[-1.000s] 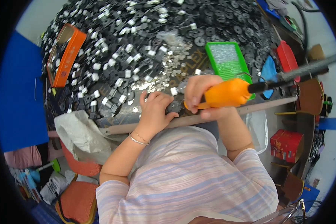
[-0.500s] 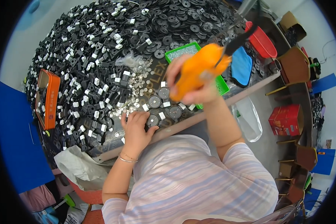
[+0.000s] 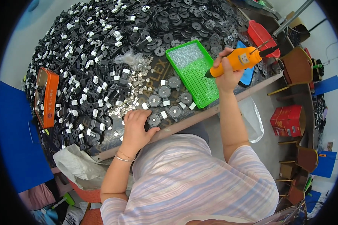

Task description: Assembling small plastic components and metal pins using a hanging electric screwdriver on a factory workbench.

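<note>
My right hand (image 3: 228, 77) is wrapped around an orange electric screwdriver (image 3: 234, 62). Its dark tip points down over the right edge of a green tray (image 3: 187, 85) with a perforated floor and small silvery screws (image 3: 187, 54) heaped at its far end. Near the table's front edge, my left hand (image 3: 136, 125) curls its thumb and fingers around a round black disc part (image 3: 153, 120). Several similar discs with white-tipped pieces lie beside it, among them one disc (image 3: 164, 91) farther back. Small round metal pieces (image 3: 137, 88) are scattered behind my left hand.
Black parts with white ends (image 3: 90, 60) pile up on the left, and black discs (image 3: 176, 18) at the back. An orange box (image 3: 50, 99) stands at far left. A red basket (image 3: 262, 36) and blue tray (image 3: 247, 77) lie right. A pinkish rail (image 3: 191, 122) edges the table.
My right hand has moved right with the screwdriver, from above the discs to the green tray, uncovering the tray and another disc. My left hand stays around its disc.
</note>
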